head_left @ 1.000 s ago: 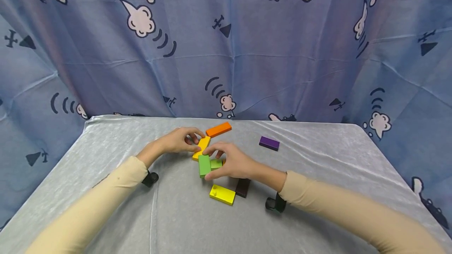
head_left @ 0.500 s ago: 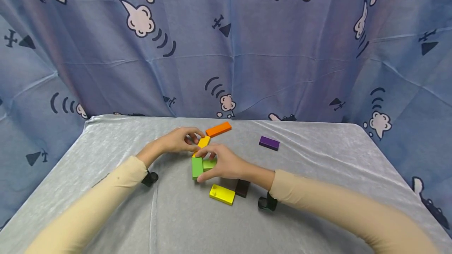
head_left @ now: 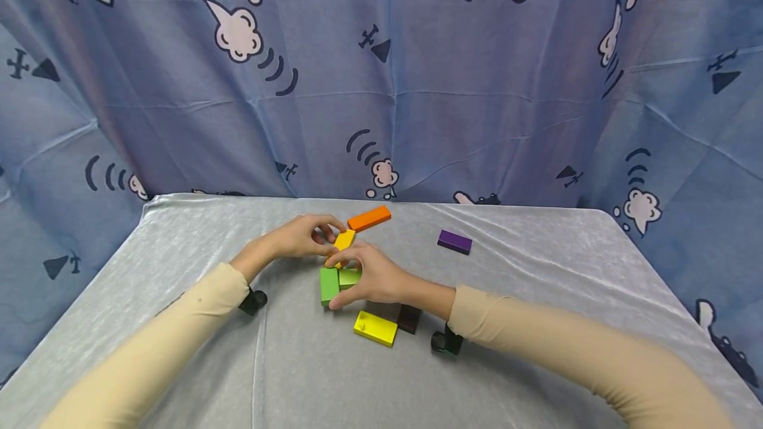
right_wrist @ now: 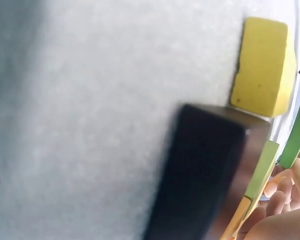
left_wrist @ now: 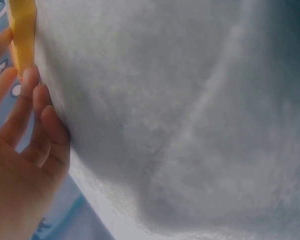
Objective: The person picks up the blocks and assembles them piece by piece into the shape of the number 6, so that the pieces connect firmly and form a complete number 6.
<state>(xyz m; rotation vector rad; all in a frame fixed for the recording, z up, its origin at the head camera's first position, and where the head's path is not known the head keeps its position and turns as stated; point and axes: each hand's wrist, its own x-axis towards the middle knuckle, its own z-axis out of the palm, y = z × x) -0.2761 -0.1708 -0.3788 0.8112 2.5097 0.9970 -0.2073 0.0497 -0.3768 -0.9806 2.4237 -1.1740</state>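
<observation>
In the head view my left hand [head_left: 300,237] holds an amber-yellow block [head_left: 344,239] between thumb and fingers; its end also shows amid the fingertips in the left wrist view. My right hand [head_left: 377,275] grips a bright green block [head_left: 329,286] by its two ends, thumb at the near end and fingertips at the far one. Just right of it lies a second, lighter green block [head_left: 348,277], partly hidden by that hand. The right wrist view shows the gripped green block at the right edge, beside the light green block [right_wrist: 262,170] and an orange-yellow block [right_wrist: 235,220].
Nearer the front, a yellow block [head_left: 375,329] and a dark brown block [head_left: 408,318] lie corner to corner. An orange block [head_left: 369,218] is behind the hands, and a purple block [head_left: 455,242] sits to the right. A patterned blue curtain [head_left: 489,98] hangs behind the grey cloth-covered table [head_left: 536,250].
My right hand has moved a little left with the green block, bringing it to the left end of the lighter green block. My left hand stays where it was on the amber-yellow block.
</observation>
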